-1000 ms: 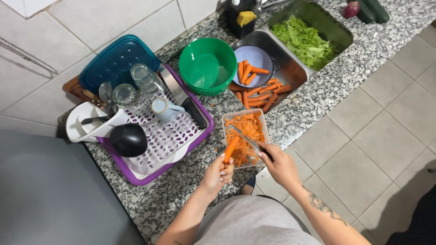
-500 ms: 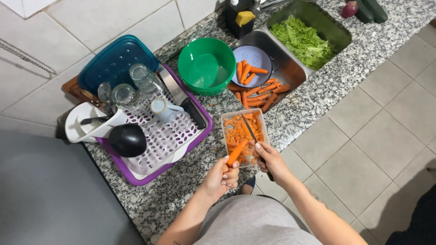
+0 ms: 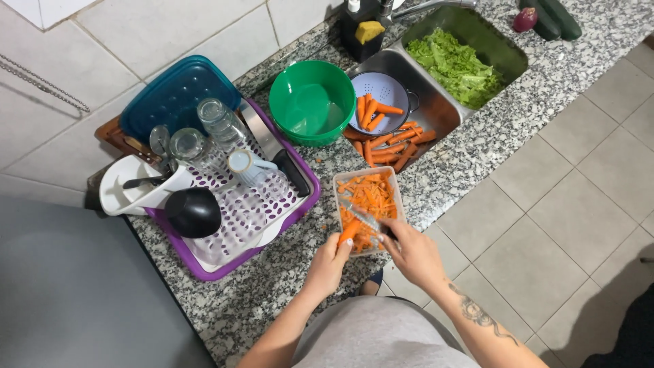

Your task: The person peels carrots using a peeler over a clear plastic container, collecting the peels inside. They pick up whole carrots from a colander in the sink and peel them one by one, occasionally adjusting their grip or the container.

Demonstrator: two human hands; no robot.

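My left hand [image 3: 329, 264] holds a carrot piece [image 3: 348, 232] by its lower end, over the near edge of a clear rectangular container [image 3: 368, 206] full of orange carrot shavings. My right hand [image 3: 413, 253] grips a knife [image 3: 363, 217] whose blade lies across the carrot, pointing up and left. The container sits on the speckled granite counter [image 3: 443, 170]. Beyond it, more carrots [image 3: 388, 143] lie in the steel sink [image 3: 436, 109], some in a white colander [image 3: 383, 92].
A green bowl [image 3: 312, 102] stands behind the container. At left a purple dish rack [image 3: 238, 211] holds glasses, a black ladle and a blue lid. Lettuce [image 3: 456, 65] fills the far sink basin. Tiled floor lies to the right of the counter edge.
The carrot and knife shifted slightly toward the container's near edge; my right hand drew closer to my left. The container stayed in place.
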